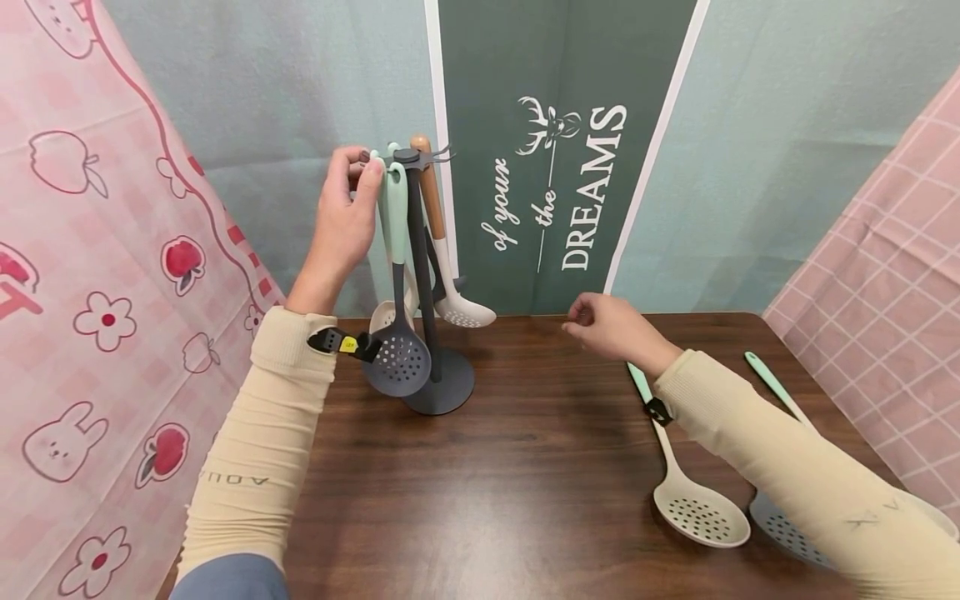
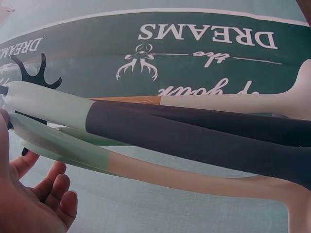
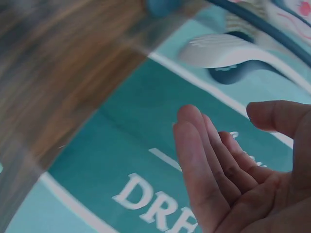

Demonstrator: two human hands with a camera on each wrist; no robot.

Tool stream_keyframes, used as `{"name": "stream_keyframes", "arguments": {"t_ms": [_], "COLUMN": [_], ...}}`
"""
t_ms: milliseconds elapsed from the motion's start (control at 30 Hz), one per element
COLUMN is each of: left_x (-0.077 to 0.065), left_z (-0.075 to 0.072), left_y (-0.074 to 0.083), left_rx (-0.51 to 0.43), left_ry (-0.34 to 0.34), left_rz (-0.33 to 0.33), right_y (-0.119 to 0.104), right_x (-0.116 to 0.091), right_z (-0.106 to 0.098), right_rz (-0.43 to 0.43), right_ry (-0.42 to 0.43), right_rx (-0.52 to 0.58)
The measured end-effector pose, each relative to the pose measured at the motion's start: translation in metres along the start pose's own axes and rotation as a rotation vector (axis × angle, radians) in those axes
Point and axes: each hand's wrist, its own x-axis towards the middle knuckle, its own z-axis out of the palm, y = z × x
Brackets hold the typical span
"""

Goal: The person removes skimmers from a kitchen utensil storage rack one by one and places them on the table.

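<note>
At the top of a dark utensil stand, my left hand pinches the green handle end of a beige skimmer. Its perforated head hangs partly behind a dark grey skimmer, which also has a green handle and hangs beside my fingers. A white slotted spoon with a wooden handle hangs on the stand's right side. My right hand is in the air above the table's back part, holding nothing; in the right wrist view its fingers are extended, thumb apart.
A beige skimmer with a green handle lies on the wooden table at the right. Beside it a grey skimmer is partly hidden by my right sleeve. A printed curtain hangs behind, with pink cloth at the left.
</note>
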Motion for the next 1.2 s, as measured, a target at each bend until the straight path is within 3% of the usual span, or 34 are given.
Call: {"name": "stream_keyframes", "arguments": {"t_ms": [267,533,900,1200], "left_x": [-0.001,0.000,0.004,0.010], "left_z": [0.002,0.002,0.003,0.003], "left_y": [-0.001,-0.002,-0.004,-0.006], "left_rx": [-0.008,-0.002,-0.028,-0.027], "left_ry": [-0.002,-0.016,-0.026,-0.037], "left_rz": [0.000,-0.006,-0.015,-0.062], "right_y": [-0.044,-0.069,-0.098,-0.116], "right_x": [0.016,0.029,0.046,0.058], "right_z": [-0.003,-0.001,0.008,0.020], "right_rz": [-0.028,-0.096,-0.187,-0.169], "right_ry": [0.059,0.086,0.141,0.163], "right_rx": [0.113,0.261,0.277,0.292]}}
